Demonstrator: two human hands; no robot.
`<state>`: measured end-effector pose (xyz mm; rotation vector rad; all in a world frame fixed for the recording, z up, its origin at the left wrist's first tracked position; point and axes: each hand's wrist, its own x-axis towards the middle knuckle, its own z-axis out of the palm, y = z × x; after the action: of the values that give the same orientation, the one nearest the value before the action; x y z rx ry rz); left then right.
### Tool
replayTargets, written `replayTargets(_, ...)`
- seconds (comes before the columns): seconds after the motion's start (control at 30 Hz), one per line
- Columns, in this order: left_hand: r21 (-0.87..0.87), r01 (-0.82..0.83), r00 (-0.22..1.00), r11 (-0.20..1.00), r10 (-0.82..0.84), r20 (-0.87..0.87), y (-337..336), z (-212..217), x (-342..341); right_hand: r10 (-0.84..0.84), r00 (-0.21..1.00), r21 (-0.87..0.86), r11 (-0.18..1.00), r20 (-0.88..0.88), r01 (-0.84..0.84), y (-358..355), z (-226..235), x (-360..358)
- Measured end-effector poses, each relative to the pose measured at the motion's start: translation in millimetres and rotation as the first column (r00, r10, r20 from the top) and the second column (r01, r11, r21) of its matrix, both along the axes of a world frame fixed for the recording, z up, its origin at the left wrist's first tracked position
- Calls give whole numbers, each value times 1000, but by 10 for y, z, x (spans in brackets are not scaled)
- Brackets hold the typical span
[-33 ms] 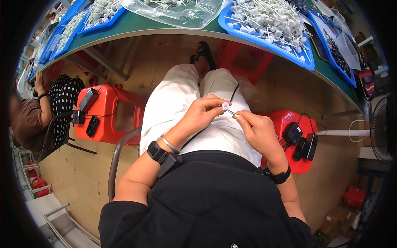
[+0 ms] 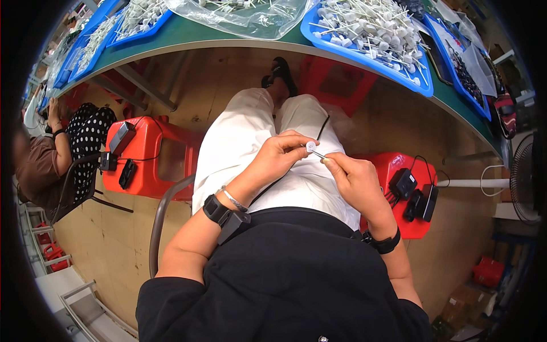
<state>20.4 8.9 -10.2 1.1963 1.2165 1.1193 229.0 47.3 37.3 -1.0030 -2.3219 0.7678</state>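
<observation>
Over my lap, my left hand (image 2: 282, 155) pinches a small round white plastic cap (image 2: 310, 146) between thumb and fingertips. From the other side my right hand (image 2: 354, 178) is closed on a thin metal rod-like tool (image 2: 319, 155), whose handle end is hidden in the fingers. The rod's tip reaches the white cap; whether it is inside the cap or only against it, I cannot tell. On the table ahead, a blue tray (image 2: 419, 85) is heaped with white caps on thin pale stems (image 2: 364, 28).
A green table edge (image 2: 228, 41) curves ahead, bearing a clear plastic bag (image 2: 239, 20) and more blue trays. Red stools (image 2: 137, 162) with black devices and cables stand on both sides. A person (image 2: 48, 154) sits at the left. A fan (image 2: 524, 176) stands at the right.
</observation>
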Motion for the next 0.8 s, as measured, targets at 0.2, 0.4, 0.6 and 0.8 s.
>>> replayTargets(0.2,89,-18,996,996,25,-80,1,-19,6,-10,1000,-84,996,15,12,9,-5,7)
replayTargets(0.4,149,-39,989,988,60,-139,-7,-43,27,-1,1000,-235,972,-19,-4,34,-52,36)
replayTargets(0.6,150,-4,981,989,33,-189,-7,-62,18,11,999,-449,893,-41,-28,62,-10,54)
replayTargets(0.8,124,20,990,992,-2,-141,0,-92,23,4,991,-693,715,-131,-94,117,-50,72)
